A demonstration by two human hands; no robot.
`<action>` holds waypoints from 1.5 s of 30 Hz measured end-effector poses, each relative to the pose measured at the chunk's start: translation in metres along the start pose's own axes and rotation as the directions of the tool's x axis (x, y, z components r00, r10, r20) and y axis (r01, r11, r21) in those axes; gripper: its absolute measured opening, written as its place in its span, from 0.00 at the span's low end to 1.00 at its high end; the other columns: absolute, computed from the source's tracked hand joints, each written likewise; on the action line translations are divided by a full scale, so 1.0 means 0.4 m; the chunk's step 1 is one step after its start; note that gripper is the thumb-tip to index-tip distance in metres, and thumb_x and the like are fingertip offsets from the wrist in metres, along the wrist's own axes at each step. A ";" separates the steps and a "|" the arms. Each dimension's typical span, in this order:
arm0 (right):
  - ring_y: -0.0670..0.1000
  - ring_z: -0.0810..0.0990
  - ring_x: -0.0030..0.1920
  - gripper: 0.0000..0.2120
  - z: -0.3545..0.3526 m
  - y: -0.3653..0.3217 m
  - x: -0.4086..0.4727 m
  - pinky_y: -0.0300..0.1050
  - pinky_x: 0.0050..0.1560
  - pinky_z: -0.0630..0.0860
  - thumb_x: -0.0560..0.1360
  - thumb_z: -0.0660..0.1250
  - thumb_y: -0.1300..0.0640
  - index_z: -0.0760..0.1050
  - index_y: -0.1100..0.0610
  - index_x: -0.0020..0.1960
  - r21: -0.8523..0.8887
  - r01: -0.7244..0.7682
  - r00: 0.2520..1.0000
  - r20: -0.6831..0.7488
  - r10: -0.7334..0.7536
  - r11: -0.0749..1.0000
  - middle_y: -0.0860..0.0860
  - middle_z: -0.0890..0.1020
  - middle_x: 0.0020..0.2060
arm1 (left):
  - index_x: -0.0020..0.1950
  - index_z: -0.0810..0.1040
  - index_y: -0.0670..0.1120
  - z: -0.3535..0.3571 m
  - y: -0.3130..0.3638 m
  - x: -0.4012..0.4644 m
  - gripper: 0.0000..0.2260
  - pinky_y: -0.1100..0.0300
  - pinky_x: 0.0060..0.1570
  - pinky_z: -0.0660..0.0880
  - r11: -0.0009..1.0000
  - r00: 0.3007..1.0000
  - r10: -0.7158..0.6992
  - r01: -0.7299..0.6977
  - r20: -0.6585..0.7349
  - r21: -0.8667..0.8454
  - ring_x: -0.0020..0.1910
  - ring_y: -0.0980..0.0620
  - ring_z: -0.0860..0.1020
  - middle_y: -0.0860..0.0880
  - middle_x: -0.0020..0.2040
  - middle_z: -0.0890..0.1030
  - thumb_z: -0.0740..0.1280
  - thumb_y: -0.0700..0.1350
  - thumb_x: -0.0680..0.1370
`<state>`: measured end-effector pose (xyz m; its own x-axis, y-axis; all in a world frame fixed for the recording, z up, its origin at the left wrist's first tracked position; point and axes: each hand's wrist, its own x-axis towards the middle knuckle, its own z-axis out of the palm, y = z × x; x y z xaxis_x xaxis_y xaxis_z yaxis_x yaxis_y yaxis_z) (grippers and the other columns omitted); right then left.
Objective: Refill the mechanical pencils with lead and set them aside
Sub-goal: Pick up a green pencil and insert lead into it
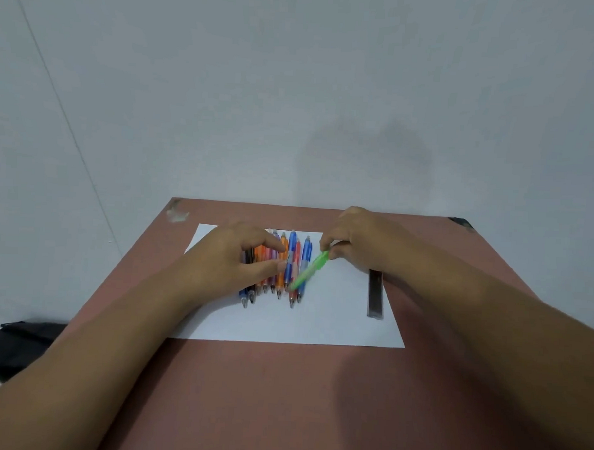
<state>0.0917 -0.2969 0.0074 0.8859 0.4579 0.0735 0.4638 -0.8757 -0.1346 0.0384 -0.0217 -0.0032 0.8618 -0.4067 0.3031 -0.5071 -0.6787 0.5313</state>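
Green pencil (310,270) in right hand (354,241)

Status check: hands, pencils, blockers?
Right hand pinches green pencil. Left hand over pencil row, holding nothing. Lead case untouched. Nothing blocking.

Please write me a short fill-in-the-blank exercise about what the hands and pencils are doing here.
1. The right hand pinches a translucent ____ mechanical pencil.
2. The row of coloured mechanical pencils lies on a sheet of ____ paper.
3. The dark rectangular lead case lies at the paper's ____ edge.
4. The left hand hovers over the ____ of pencils.

Missing words: green; white; right; row
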 end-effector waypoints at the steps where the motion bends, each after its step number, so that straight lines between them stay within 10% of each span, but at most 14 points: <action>1: 0.50 0.77 0.51 0.04 -0.007 -0.002 -0.005 0.54 0.52 0.79 0.76 0.73 0.47 0.81 0.39 0.50 -0.005 0.011 1.000 0.010 -0.011 1.000 0.43 0.77 0.47 | 0.55 0.81 0.63 -0.001 0.002 -0.003 0.09 0.67 0.52 0.70 1.000 1.000 0.002 -0.002 -0.007 -0.010 0.57 0.64 0.73 0.65 0.54 0.77 0.72 0.57 0.75; 10: 0.41 0.75 0.49 0.05 -0.104 -0.042 -0.090 0.39 0.50 0.71 0.78 0.71 0.59 0.81 0.49 0.48 0.223 -0.020 0.991 -0.123 0.049 0.974 0.41 0.80 0.43 | 0.57 0.81 0.65 -0.008 0.025 -0.025 0.16 0.63 0.53 0.72 0.968 0.985 -0.085 0.045 -0.152 -0.248 0.57 0.70 0.74 0.66 0.57 0.80 0.66 0.67 0.72; 17: 0.35 0.77 0.42 0.04 -0.072 -0.175 -0.084 0.27 0.40 0.71 0.77 0.73 0.58 0.84 0.50 0.46 0.555 0.019 0.918 -0.339 0.205 0.832 0.40 0.82 0.40 | 0.68 0.76 0.60 -0.010 0.024 -0.009 0.23 0.52 0.58 0.77 0.979 0.960 0.124 -0.077 -0.253 0.188 0.63 0.57 0.75 0.60 0.62 0.80 0.63 0.68 0.77; 27: 0.49 0.86 0.48 0.02 -0.014 -0.223 -0.088 0.56 0.55 0.83 0.76 0.74 0.56 0.85 0.50 0.49 0.931 0.047 0.867 -0.217 0.449 0.361 0.47 0.87 0.44 | 0.59 0.82 0.52 -0.017 0.033 -0.004 0.23 0.63 0.47 0.75 0.991 0.959 0.065 -0.029 -0.277 0.133 0.47 0.57 0.79 0.57 0.48 0.83 0.57 0.63 0.77; 34: 0.44 0.84 0.47 0.05 -0.017 -0.159 -0.103 0.44 0.53 0.83 0.78 0.72 0.54 0.84 0.44 0.47 0.899 0.035 0.798 -0.288 0.529 0.437 0.40 0.86 0.44 | 0.59 0.82 0.52 -0.002 0.017 0.009 0.09 0.61 0.46 0.76 0.992 0.963 0.046 -0.013 -0.267 0.125 0.47 0.58 0.77 0.60 0.48 0.80 0.66 0.51 0.81; 38: 0.36 0.81 0.48 0.07 -0.012 -0.101 -0.109 0.24 0.47 0.73 0.80 0.70 0.55 0.85 0.47 0.55 0.664 -0.121 0.839 -0.330 0.433 0.738 0.37 0.84 0.46 | 0.56 0.82 0.52 -0.013 0.009 0.004 0.08 0.67 0.42 0.70 0.993 0.957 0.033 0.001 -0.287 0.115 0.46 0.62 0.76 0.64 0.45 0.77 0.67 0.50 0.80; 45: 0.38 0.78 0.45 0.13 0.022 -0.068 -0.080 0.25 0.44 0.70 0.81 0.67 0.55 0.81 0.48 0.65 0.402 -0.222 0.893 -0.281 0.351 0.888 0.40 0.81 0.48 | 0.54 0.83 0.52 -0.007 0.005 0.008 0.21 0.65 0.41 0.69 0.995 0.956 0.081 -0.061 -0.283 0.078 0.45 0.60 0.76 0.62 0.44 0.78 0.59 0.62 0.73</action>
<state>0.0509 -0.2863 -0.0001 0.9533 0.0588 0.2962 0.2161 -0.8180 -0.5331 0.0404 -0.0227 0.0013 0.7855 -0.2702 0.5567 -0.5580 -0.6983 0.4484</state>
